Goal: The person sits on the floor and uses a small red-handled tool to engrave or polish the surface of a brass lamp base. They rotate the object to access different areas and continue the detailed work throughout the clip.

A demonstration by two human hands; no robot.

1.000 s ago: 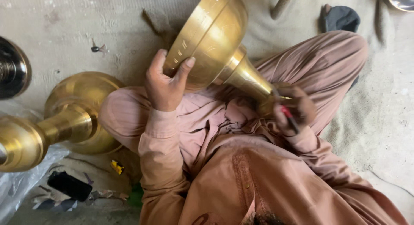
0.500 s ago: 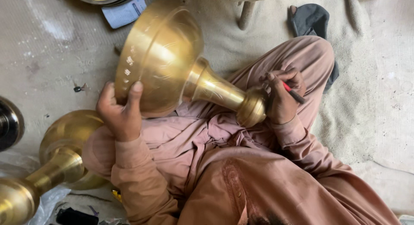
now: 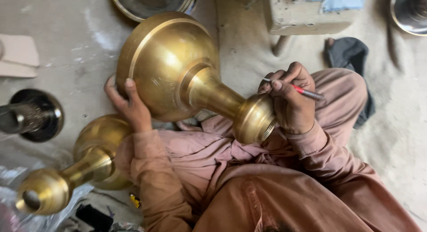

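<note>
I lay the brass vase (image 3: 178,76) across my lap, left hand (image 3: 129,105) with fingers spread under its bowl to steady it, right hand (image 3: 291,103) fingers clamped on a red pen (image 3: 307,93) at its neck.

Left hand (image 3: 130,105): forearm raised, palm inward, fingers spread and curled in a cupping grip. Right hand (image 3: 291,103): wrist bent, fingers closed, pinching.

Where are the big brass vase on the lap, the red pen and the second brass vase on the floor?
big brass vase (image 3: 167,67), head view, on its rounded body.
red pen (image 3: 304,92), head view, on its shaft beside the right hand (image 3: 291,103).
second brass vase (image 3: 95,156), head view, on its neck and body.
</note>
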